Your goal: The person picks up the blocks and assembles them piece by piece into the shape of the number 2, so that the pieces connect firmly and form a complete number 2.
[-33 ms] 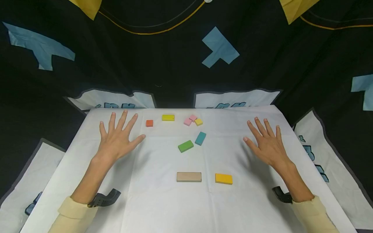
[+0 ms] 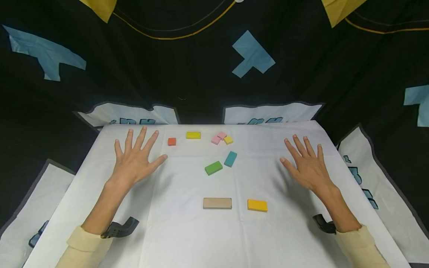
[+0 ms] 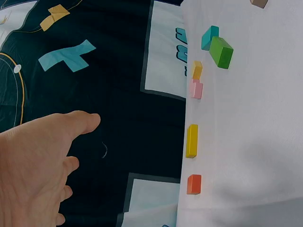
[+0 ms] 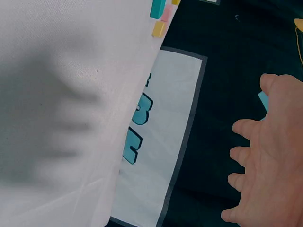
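In the head view my left hand [image 2: 133,163] hovers over the left of the table, fingers spread, holding nothing. Nearest to it is a small orange block [image 2: 172,142]. On the other side my right hand [image 2: 309,169] hangs above the cloth with its fingers spread and nothing in it. Between the hands lie a green block [image 2: 213,168] and a teal block [image 2: 230,159]. Behind them are a yellow block [image 2: 193,135], two pink blocks [image 2: 216,140] and a small yellow block [image 2: 228,140]. Closer to me lie a beige block [image 2: 217,203] and an orange-yellow block [image 2: 257,205].
A white cloth [image 2: 187,238] covers the table. Beyond its far edge hangs a black curtain [image 2: 187,74] with blue tape [image 2: 253,54] and a yellow cord. White printed sheets [image 2: 271,114] border the table. Each wrist wears a black strap [image 2: 120,227].
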